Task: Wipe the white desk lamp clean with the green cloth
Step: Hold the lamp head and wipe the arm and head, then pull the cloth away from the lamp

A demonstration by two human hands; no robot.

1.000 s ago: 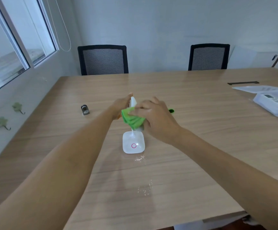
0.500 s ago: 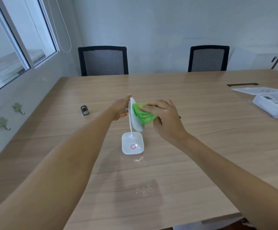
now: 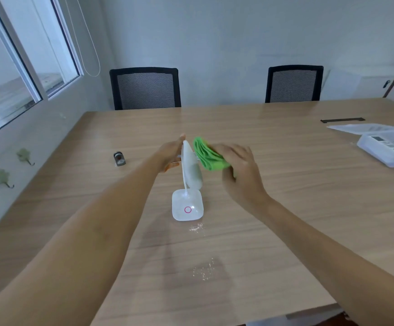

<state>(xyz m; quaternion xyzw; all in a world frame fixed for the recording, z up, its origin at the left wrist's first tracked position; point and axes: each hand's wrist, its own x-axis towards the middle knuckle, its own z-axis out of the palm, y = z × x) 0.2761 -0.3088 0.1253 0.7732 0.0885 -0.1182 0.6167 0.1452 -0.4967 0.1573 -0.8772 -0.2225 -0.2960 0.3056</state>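
Note:
The white desk lamp (image 3: 192, 169) stands on the wooden table (image 3: 285, 208), its square base with a pink ring (image 3: 187, 206) nearest me. Its oval head is tipped up on edge. My left hand (image 3: 171, 153) holds the lamp head from the left side, fingers behind it. My right hand (image 3: 240, 170) grips the bunched green cloth (image 3: 209, 156), which sits against the right face of the lamp head near its top.
A small dark metal object (image 3: 119, 158) lies left of the lamp. White crumbs or dust (image 3: 204, 270) speckle the table in front of the base. A white box and papers (image 3: 389, 147) sit at the right. Two black chairs (image 3: 145, 89) stand at the far edge.
The right hand has slid the cloth from over the lamp head's front to its right side and upward. The left hand stays on the lamp head.

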